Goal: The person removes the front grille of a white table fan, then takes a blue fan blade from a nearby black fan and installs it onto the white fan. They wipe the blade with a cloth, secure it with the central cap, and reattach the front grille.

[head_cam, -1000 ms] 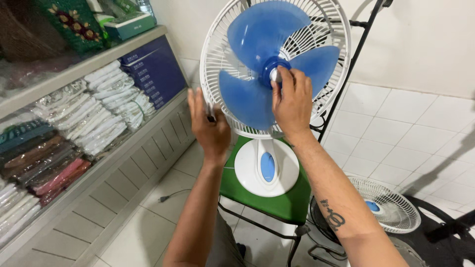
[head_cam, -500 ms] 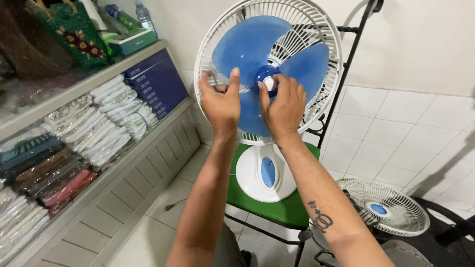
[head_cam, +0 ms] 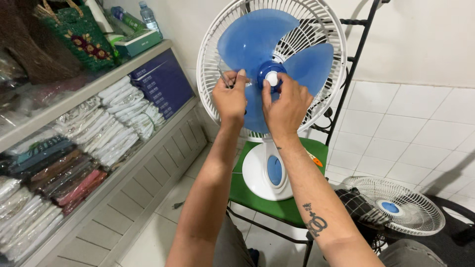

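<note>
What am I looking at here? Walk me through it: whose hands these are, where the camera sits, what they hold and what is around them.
There is no machine here, only a person working with two bare hands. The single picture comes from a camera worn on that person's head, looking down along the forearms.

In front stands a white table fan with blue blades. It rests on the green seat of a black metal chair, and its front guard is off. That guard lies on the floor to the right.

The right hand has its fingers at the white cap in the middle of the blades. The left hand pinches a thin metal tool against a blade; what kind of tool is too small to tell.

On the left, shelves hold folded cloth in plastic wraps, with a green woven bag and bottles on top.
</note>
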